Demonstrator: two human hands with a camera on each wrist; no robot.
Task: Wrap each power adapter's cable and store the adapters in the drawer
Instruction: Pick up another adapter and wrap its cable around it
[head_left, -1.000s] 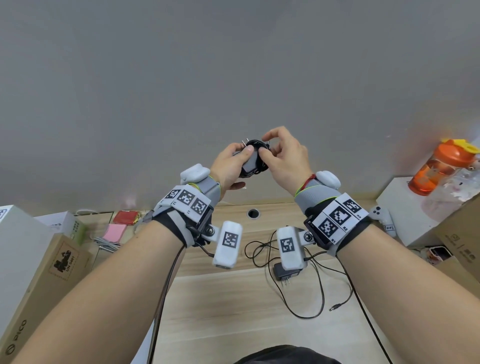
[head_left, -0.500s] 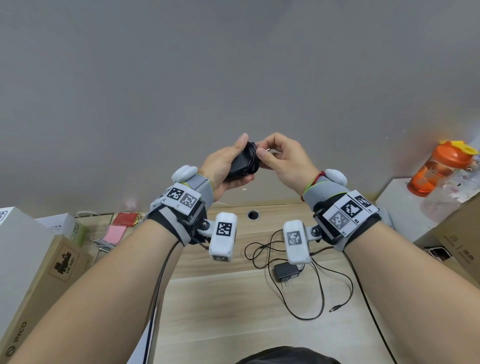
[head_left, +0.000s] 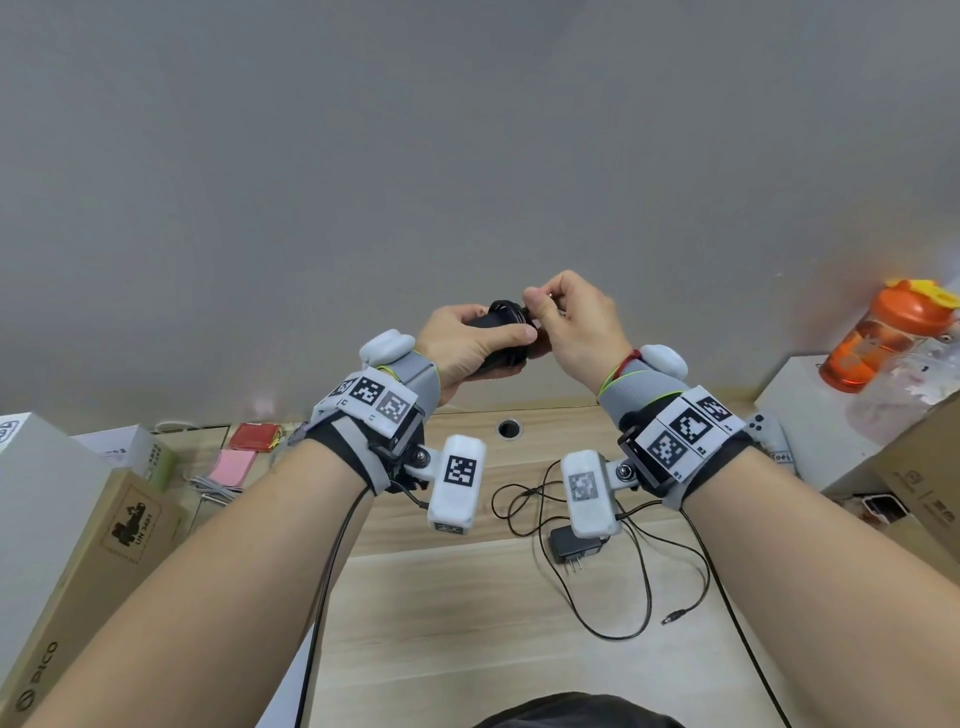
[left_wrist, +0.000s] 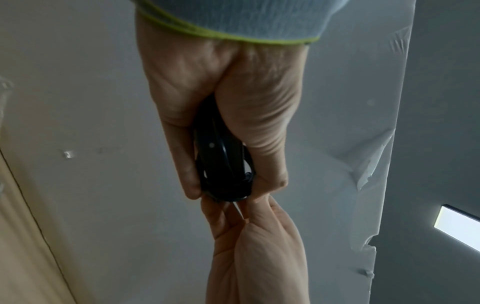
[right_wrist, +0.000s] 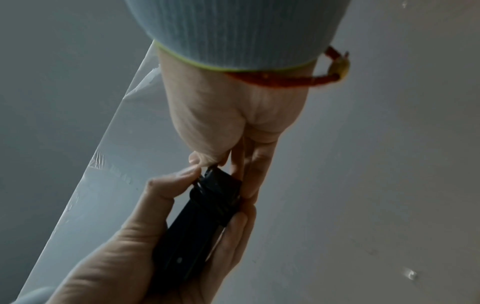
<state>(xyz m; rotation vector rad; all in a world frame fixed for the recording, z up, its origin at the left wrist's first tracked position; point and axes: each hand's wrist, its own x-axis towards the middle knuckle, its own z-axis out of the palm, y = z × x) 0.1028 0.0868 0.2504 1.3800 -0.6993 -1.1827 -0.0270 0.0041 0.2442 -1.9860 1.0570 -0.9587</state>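
1. Plain grey wall fills the background, with a pale wooden surface (head_left: 467, 623) below it, cardboard boxes at either side and an orange bottle (head_left: 878, 338) on a white box at the right.
2. Held up in front of the wall, the left hand (head_left: 462, 343) has its grip closed round the body of a black power adapter (head_left: 501, 338), thumb along one face and fingers along the other.
3. The right hand (head_left: 571, 322) pinches at the end of that adapter, where the wound cable (right_wrist: 215, 197) sits in tight turns; it looks to be tucking in the last bit, though what exactly it pinches is too small to tell.
4. Progress, as a judgement: this first adapter is nearly wrapped and not yet stored.
5. A second adapter (head_left: 571, 545) lies on the surface with its loose cable (head_left: 644, 587) sprawled around it, so wrapping that one and putting both away are still left. No drawer shows in any view.
6. Only the head view shows the second adapter and the surface.
7. The right wrist view shows the turns banded round one end of the held adapter, which the head view mostly hides behind fingers.
8. The left wrist view shows the adapter edge-on between thumb and fingers, with the right hand's fingertips (left_wrist: 223, 211) meeting its far end.
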